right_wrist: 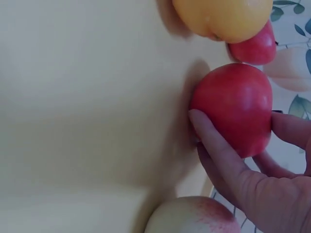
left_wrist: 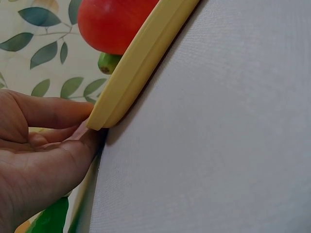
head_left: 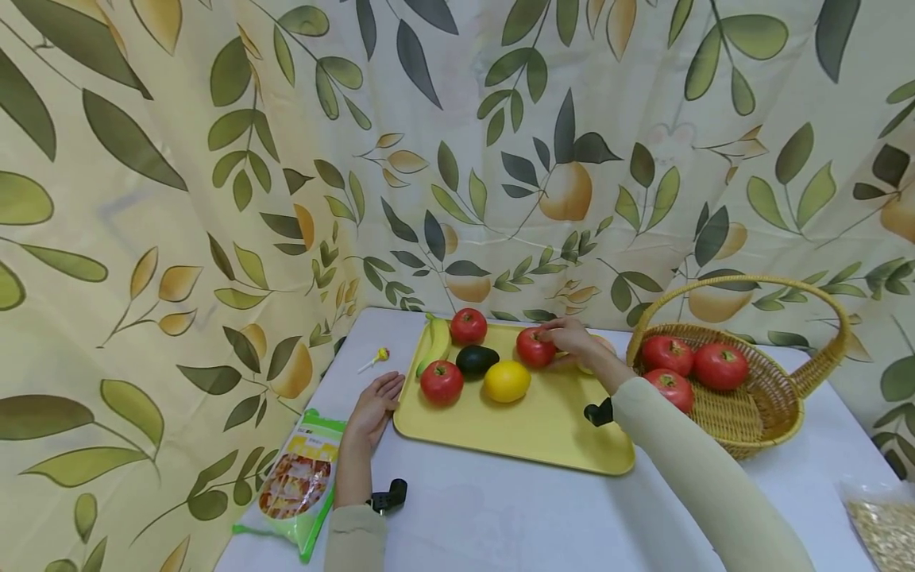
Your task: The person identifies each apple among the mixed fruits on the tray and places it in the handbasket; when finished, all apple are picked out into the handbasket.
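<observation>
My right hand (head_left: 575, 342) grips a red apple (head_left: 532, 348) at the back of the yellow tray (head_left: 550, 437). In the right wrist view, fingers and thumb curl round that apple (right_wrist: 235, 109), and a peach (right_wrist: 192, 218) sits beside the hand. My left hand (head_left: 375, 409) is at the tray's left edge; in the left wrist view its fingers pinch the tray's rim (left_wrist: 141, 68). Also on the tray are a banana (head_left: 436, 345), an avocado (head_left: 476, 361), a lemon (head_left: 507, 382) and two more red apples, one at the back (head_left: 468, 326) and one in front (head_left: 441, 383).
A wicker basket (head_left: 747, 429) with a tall handle stands on the right, holding three red apples. On the left lie a lollipop (head_left: 375, 359) and a green-edged food bag (head_left: 296, 481). A clear bag (head_left: 886, 528) sits at the right edge. Leaf-patterned curtains surround the white table.
</observation>
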{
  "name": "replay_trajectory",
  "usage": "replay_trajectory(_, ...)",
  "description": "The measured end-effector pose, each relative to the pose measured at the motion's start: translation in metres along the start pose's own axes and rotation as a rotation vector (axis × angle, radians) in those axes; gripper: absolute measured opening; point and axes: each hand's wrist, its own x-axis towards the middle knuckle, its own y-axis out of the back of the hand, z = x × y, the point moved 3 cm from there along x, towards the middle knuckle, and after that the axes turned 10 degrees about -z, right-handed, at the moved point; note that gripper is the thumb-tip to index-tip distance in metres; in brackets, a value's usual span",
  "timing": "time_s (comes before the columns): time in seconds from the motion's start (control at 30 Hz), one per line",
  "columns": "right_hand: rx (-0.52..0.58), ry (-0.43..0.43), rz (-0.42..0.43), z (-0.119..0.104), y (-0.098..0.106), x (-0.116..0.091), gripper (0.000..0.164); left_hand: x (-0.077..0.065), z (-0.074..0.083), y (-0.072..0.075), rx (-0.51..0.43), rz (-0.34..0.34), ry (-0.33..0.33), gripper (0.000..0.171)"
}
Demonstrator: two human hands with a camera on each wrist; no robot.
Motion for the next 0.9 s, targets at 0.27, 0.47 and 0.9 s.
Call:
replay_trajectory(0.27, 0.018, 0.006, -0.008, 0.000, -0.004, -0.002, 0.053, -0.001, 0.000, -0.003, 0.007, -0.007, 0.000, 0.071)
replay_trajectory(0.47, 0.040, 0.019, 0.005, 0.001, -0.005, -0.008, 0.051, 0.000, 0.000, -0.004, 0.006, -0.009, 0.006, 0.071)
replay_trajectory(0.9, 0.083, 0.069, -0.048, -0.009, -0.004, -0.022, 0.053, 0.002, -0.003, -0.001, 0.000, 0.037, 0.017, 0.072)
